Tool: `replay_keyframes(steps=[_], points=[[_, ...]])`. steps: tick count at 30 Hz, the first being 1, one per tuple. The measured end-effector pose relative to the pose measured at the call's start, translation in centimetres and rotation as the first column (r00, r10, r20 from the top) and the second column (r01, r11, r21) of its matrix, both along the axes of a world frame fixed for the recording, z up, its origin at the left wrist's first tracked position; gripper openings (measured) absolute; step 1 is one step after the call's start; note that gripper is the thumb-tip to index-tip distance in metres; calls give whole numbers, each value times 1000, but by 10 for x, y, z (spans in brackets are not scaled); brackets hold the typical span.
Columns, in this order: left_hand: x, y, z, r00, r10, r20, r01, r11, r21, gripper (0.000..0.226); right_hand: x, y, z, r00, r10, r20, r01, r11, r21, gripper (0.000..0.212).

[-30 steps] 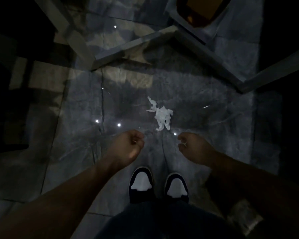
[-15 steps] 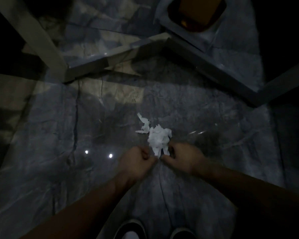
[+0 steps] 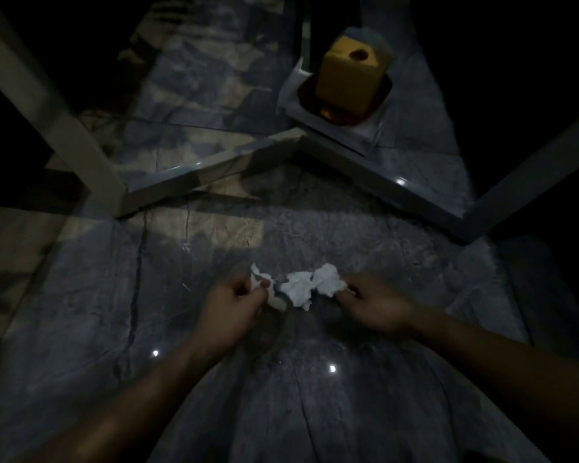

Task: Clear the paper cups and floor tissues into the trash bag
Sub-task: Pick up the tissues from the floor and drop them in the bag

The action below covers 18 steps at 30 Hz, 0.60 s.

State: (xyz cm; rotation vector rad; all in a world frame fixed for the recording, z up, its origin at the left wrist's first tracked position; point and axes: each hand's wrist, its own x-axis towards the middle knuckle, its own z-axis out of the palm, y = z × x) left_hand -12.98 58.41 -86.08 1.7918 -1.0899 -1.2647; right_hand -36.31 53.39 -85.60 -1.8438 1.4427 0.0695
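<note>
Crumpled white tissue lies on the dark marble floor, low in the middle of the head view. My left hand pinches a thin torn strip of tissue at the left end. My right hand grips the bigger wad at its right end. Both hands are low, at floor level, a short gap apart. No paper cups or trash bag show.
A pale slanted beam crosses the upper left. A raised marble ledge forms a corner behind the tissue. A yellow block with a round hole sits on a white base at the upper right. The frame's sides are dark.
My hands dropped from above my shoes to the floor and closed on the tissue. They have spread apart, stretching it sideways. The view moved forward and my shoes left the frame.
</note>
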Motion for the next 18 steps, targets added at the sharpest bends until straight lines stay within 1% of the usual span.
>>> replay_keyframes(steps=[2, 3, 6, 9, 11, 12, 13, 15, 18], points=[[-2, 3, 13, 981, 91, -170, -87, 996, 31, 19, -3, 1, 12, 993, -82, 83, 83, 996, -8, 33], [-2, 4, 15, 957, 127, -262, -117, 992, 55, 24, -3, 0, 18, 987, -115, 115, 116, 993, -4, 35], [-2, 3, 11, 858, 218, -464, -155, 973, 170, 38, 0, -4, 30, 983, -111, 144, 118, 992, -42, 36], [-6, 8, 7, 709, 324, -626, -203, 944, 259, 40, 2, -9, 38, 991, -46, 127, 62, 990, -123, 36], [-10, 14, 9, 574, 377, -727, -228, 926, 300, 37, 1, -11, 43, 989, -44, 140, 64, 987, -144, 32], [-11, 18, 10, 519, 396, -758, -229, 918, 323, 39, 0, -11, 45, 987, -45, 156, 69, 986, -152, 30], [-12, 21, 12, 482, 395, -782, -213, 918, 333, 44, -2, -11, 48, 985, -29, 170, 58, 984, -168, 29], [-15, 23, 14, 427, 395, -813, -166, 918, 359, 54, -4, -9, 54, 987, 71, 141, -39, 974, -222, 28], [-22, 23, 14, 382, 432, -817, -146, 901, 409, 43, 0, -8, 64, 965, 263, 6, -247, 914, -322, 20]])
